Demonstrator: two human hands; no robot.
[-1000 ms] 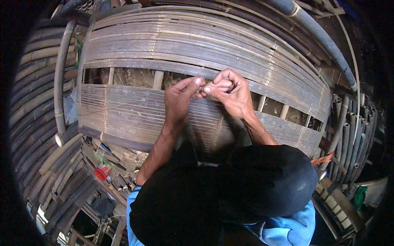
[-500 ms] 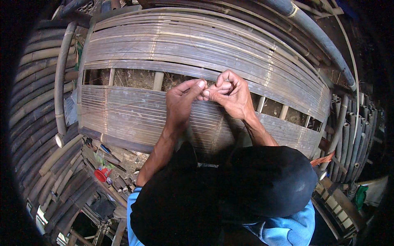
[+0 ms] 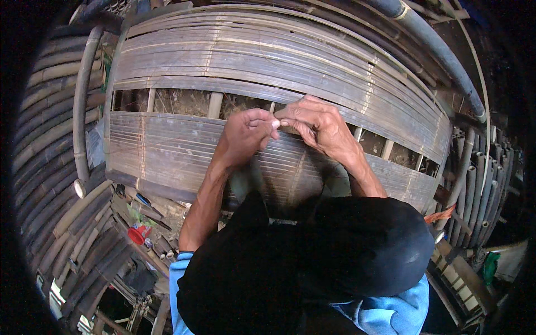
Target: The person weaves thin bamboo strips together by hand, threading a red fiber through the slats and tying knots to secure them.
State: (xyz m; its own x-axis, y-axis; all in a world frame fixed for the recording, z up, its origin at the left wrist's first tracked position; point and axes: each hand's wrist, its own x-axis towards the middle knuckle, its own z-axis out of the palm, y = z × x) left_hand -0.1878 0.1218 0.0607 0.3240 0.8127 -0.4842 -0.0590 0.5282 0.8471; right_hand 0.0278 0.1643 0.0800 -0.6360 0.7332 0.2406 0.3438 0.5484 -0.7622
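Bamboo was under both hands. The left hand [image 3: 245,134] and the right hand [image 3: 318,127] met at the upper edge of the lower band of a woven bamboo panel [image 3: 178,151], fingertips touching each other at the middle of the gap. The left hand's thumb and forefinger were pinched together on something small and pale (too small to tell what), and the right hand's fingers were curled down over the same spot, its thumb pressed against the left fingertips; whether the right hand itself gripped anything I could not tell.

Just beyond the knuckles ran an open gap in the panel, crossed by upright bamboo ribs [image 3: 215,104], with dry earth or straw showing behind. Above the gap lay the upper band of long flat slats [image 3: 268,56], bent in a wide arc. Both forearms came up from the lower edge, bare, out of blue sleeves [image 3: 391,312], with a black cloth [image 3: 312,262] covering the lap below them.

Further out, thick round bamboo poles [image 3: 50,145] were stacked along the left side, and one dark pole [image 3: 441,53] ran along the upper right. A small red object [image 3: 138,233] lay among scraps at the lower left, well apart from the hands. A green thing [image 3: 490,267] stood at the far right.
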